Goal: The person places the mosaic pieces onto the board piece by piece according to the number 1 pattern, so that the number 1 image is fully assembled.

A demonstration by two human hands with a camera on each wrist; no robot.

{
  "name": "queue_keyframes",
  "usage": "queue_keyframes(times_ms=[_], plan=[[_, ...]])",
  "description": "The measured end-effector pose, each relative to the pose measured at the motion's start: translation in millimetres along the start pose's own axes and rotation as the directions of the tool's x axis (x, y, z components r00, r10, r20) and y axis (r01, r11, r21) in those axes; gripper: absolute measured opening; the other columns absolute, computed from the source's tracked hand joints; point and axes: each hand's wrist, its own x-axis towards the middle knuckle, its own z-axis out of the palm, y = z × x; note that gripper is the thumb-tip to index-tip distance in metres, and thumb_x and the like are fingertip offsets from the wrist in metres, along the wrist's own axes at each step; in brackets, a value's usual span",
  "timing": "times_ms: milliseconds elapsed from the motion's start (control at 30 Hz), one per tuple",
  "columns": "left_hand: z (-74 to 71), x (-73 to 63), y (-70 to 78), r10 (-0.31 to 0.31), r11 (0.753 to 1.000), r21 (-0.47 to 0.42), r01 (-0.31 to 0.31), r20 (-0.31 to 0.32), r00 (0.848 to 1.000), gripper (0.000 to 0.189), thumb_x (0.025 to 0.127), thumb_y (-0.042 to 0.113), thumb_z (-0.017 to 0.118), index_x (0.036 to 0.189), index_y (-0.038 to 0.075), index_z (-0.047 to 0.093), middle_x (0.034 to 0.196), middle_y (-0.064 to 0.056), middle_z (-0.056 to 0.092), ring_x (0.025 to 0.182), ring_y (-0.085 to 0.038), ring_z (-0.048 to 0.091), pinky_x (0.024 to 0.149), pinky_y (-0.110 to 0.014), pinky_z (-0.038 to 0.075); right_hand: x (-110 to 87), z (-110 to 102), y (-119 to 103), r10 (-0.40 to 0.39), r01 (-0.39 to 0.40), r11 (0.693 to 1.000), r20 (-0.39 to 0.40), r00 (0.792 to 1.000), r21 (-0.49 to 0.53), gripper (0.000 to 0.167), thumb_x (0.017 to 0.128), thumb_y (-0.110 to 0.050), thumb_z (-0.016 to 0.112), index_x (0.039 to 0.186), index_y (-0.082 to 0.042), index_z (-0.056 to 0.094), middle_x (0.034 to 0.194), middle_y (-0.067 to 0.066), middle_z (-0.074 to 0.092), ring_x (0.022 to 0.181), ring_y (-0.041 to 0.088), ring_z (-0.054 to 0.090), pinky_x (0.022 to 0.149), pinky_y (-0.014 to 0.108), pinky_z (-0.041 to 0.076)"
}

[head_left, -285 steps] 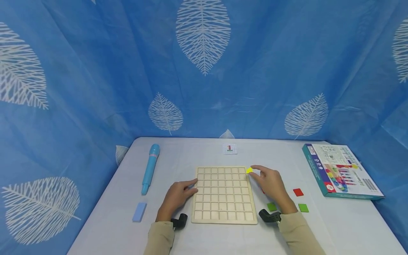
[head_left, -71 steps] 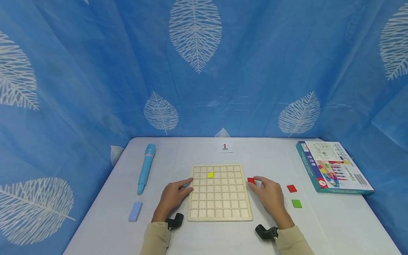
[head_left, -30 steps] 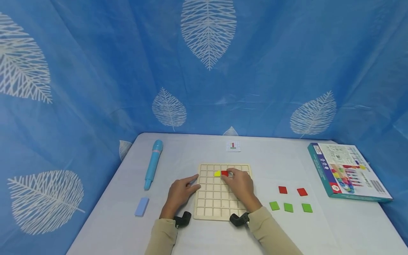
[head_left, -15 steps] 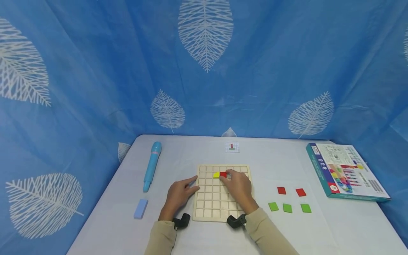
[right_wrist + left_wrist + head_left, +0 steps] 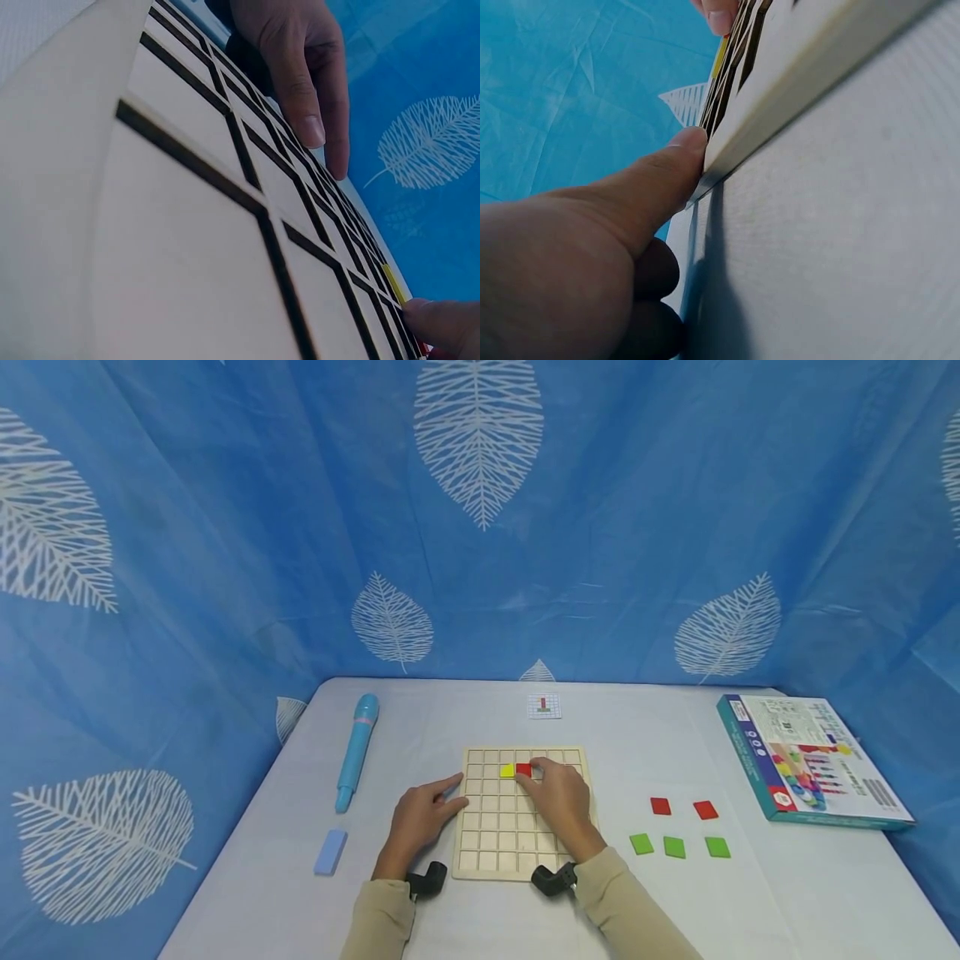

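1. One great sweep of blue curtain, printed with white leaves, filling the top and both sides of the head view.
2. Below that, across the lower half, the table, all in white.
3. Over to the right of the frame now: a printed box, lying flat, teal along the edges.
4. Low and central, the wooden board, flat on the white surface, ruled into square cells.
5. At the board's left edge, the left hand, with thumb and forefinger stretched against the rim: a relaxed touch rather than a grasp.
6. And over the board's upper right portion, the right hand, in a neat pinch, thumb and forefinger on a red tile.
7. Left of centre, slanting, a light-blue microphone-shaped toy.
8. Just below, nearer the bottom left, a pale blue block.
9. Up past the board, close to the table's far edge, a small card with a red-and-green figure.
10. Down to the tiles: that pinched red one in the board's second row from the top, right beside a yellow tile; whether fully seated, impossible to tell.
11. Lower right of the frame, two loose red tiles and, below them, three green tiles.
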Motion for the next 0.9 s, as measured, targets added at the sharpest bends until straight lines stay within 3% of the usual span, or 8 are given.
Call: queue_keyframes(times_ms=[167, 233, 367, 433, 533, 667, 900], plan=[[0.9, -0.8, 0.7, 0.004, 1.000, -0.005, -0.004, 0.000, 1.000, 0.049, 0.090, 0.038, 0.079, 0.136, 0.023, 0.069, 0.061, 0.007, 0.046, 0.055, -0.010, 0.039, 0.053, -0.028, 0.032, -1.8, -2.5, 1.4, -0.004, 0.004, 1.000, 0.018, 1.000, 0.012, 0.034, 0.082, -0.034, 0.087, 0.105, -0.010, 0.080, 0.088, 0.007, 0.077, 0.071, 0.024, 0.069, 0.053, 0.034, 0.047], [0.8, -0.7, 0.6, 0.006, 1.000, -0.003, -0.006, 0.001, 1.000, 0.049, 0.090, 0.038, 0.079, 0.136, 0.023, 0.069, 0.060, 0.007, 0.045, 0.055, -0.010, 0.039, 0.053, -0.028, 0.033, -2.0, -4.1, 2.6, -0.014, 0.013, 0.999, 0.027, 1.000, 0.038, 0.032, 0.083, -0.031, 0.087, 0.106, -0.010, 0.080, 0.081, 0.004, 0.075, 0.069, 0.021, 0.067, 0.055, 0.034, 0.047], [0.0, -0.5, 0.0, 0.010, 1.000, -0.004, -0.010, 0.003, 1.000, 0.049, 0.091, 0.038, 0.078, 0.136, 0.024, 0.069, 0.060, 0.007, 0.045, 0.055, -0.010, 0.039, 0.053, -0.028, 0.033, -1.3, -13.0, 6.1, -0.017, 0.007, 0.990, 0.064, 0.998, 0.141, 0.028, 0.085, -0.025, 0.085, 0.108, -0.010, 0.080, 0.056, -0.004, 0.056, 0.052, 0.011, 0.048, 0.050, 0.030, 0.038], [0.0, -0.3, -0.5, 0.010, 1.000, -0.006, -0.010, 0.004, 1.000, 0.049, 0.091, 0.038, 0.078, 0.137, 0.024, 0.068, 0.060, 0.007, 0.045, 0.054, -0.010, 0.039, 0.053, -0.028, 0.033, -0.9, -20.9, 8.7, -0.015, -0.001, 0.981, 0.082, 0.996, 0.194, 0.028, 0.087, -0.023, 0.083, 0.111, -0.009, 0.079, 0.051, -0.006, 0.044, 0.046, 0.009, 0.035, 0.047, 0.028, 0.032], [0.2, 0.0, -1.5, 0.011, 1.000, -0.005, -0.011, 0.006, 1.000, 0.049, 0.091, 0.039, 0.078, 0.137, 0.024, 0.068, 0.061, 0.007, 0.045, 0.054, -0.010, 0.039, 0.053, -0.028, 0.033, -2.0, -34.7, 15.6, -0.035, 0.013, 0.975, 0.094, 0.995, 0.222, 0.028, 0.089, -0.025, 0.082, 0.113, -0.010, 0.079, 0.052, -0.009, 0.040, 0.046, 0.005, 0.030, 0.047, 0.026, 0.030], [0.1, -0.1, -2.3, 0.009, 1.000, 0.001, -0.009, 0.004, 1.000, 0.049, 0.091, 0.039, 0.078, 0.137, 0.025, 0.068, 0.061, 0.007, 0.045, 0.054, -0.010, 0.038, 0.053, -0.028, 0.033, -6.6, -55.6, 29.0, -0.050, 0.031, 0.976, 0.088, 0.995, 0.215, 0.030, 0.090, -0.026, 0.082, 0.115, -0.010, 0.078, 0.052, -0.008, 0.038, 0.046, 0.005, 0.028, 0.046, 0.026, 0.030], [0.3, 0.3, -2.1, 0.001, 1.000, -0.001, -0.001, 0.002, 1.000, 0.049, 0.090, 0.039, 0.079, 0.137, 0.025, 0.068, 0.060, 0.006, 0.045, 0.054, -0.011, 0.039, 0.053, -0.029, 0.032, -21.9, -84.0, 58.0, 0.014, -0.023, 0.991, 0.068, 0.998, 0.133, 0.031, 0.089, -0.025, 0.082, 0.117, -0.012, 0.077, 0.055, -0.007, 0.035, 0.049, 0.008, 0.028, 0.046, 0.025, 0.026]])
